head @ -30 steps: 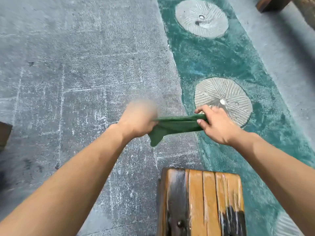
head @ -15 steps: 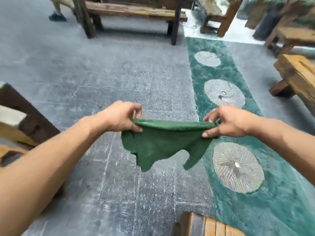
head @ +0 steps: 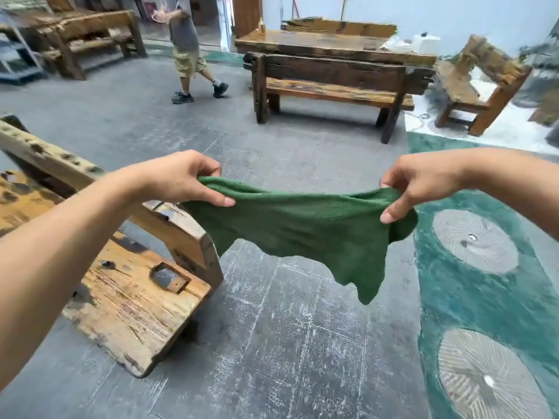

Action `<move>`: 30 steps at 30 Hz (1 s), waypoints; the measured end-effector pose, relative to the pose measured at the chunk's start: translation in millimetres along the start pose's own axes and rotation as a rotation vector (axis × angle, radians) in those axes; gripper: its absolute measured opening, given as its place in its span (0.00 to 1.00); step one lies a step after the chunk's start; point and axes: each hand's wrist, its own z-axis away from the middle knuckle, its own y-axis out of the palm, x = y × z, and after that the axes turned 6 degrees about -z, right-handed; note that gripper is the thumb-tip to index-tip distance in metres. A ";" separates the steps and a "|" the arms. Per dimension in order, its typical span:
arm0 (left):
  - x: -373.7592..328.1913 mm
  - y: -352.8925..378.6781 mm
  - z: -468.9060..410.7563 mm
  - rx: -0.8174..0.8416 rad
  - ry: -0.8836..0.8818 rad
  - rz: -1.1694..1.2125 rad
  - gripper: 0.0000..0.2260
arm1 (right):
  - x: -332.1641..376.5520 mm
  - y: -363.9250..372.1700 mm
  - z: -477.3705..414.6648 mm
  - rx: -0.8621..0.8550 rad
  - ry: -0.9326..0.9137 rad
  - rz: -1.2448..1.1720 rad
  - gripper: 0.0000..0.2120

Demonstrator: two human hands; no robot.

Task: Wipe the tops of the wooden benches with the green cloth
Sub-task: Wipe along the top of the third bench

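The green cloth (head: 305,228) hangs spread out in the air between my hands, over the grey floor. My left hand (head: 181,176) pinches its left top corner. At the right top corner my right hand (head: 414,182) grips it with thumb and fingers. A worn light wooden bench (head: 127,297) with a backrest stands at the lower left, under my left forearm. A dark wooden bench (head: 332,89) stands farther ahead, across the floor. Another wooden bench (head: 472,86) is at the far right.
A person (head: 187,49) in shorts walks at the back. A long wooden table (head: 332,46) stands behind the dark bench. A teal floor strip (head: 472,297) with round stone discs (head: 475,240) runs along the right. More wooden furniture (head: 87,34) is at the back left.
My view has risen from the floor to the room. My hands moved apart and stretched the folded cloth open. The slatted bench end at the bottom has left the view.
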 end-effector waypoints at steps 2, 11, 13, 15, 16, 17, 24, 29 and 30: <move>14.0 -16.0 20.6 -0.002 -0.025 0.014 0.21 | 16.8 -10.5 -10.2 0.025 -0.050 -0.031 0.15; 99.2 -49.9 85.5 0.040 -0.228 0.046 0.06 | 112.6 -24.6 -124.7 0.211 -0.295 0.148 0.08; 124.7 -52.3 96.5 0.066 -0.297 0.129 0.06 | 132.2 -29.3 -154.5 0.237 -0.352 0.183 0.09; 153.5 -56.9 105.8 0.068 -0.391 0.245 0.10 | 150.7 -37.7 -190.1 0.263 -0.412 0.204 0.12; 164.5 -58.1 111.3 0.079 -0.439 0.282 0.12 | 158.3 -39.9 -204.4 0.268 -0.431 0.205 0.14; 173.6 -58.3 116.3 0.098 -0.477 0.305 0.14 | 165.5 -41.4 -218.6 0.275 -0.451 0.210 0.15; 215.1 -53.5 139.5 0.166 -0.650 0.441 0.10 | 233.0 -39.2 -317.0 0.386 -0.590 0.427 0.08; 246.7 -34.7 157.9 0.100 -0.807 0.387 0.06 | 296.7 -8.0 -379.6 0.423 -0.674 0.648 0.10; 259.1 -31.5 164.7 0.084 -0.852 0.364 0.07 | 314.6 3.1 -394.3 0.419 -0.708 0.666 0.11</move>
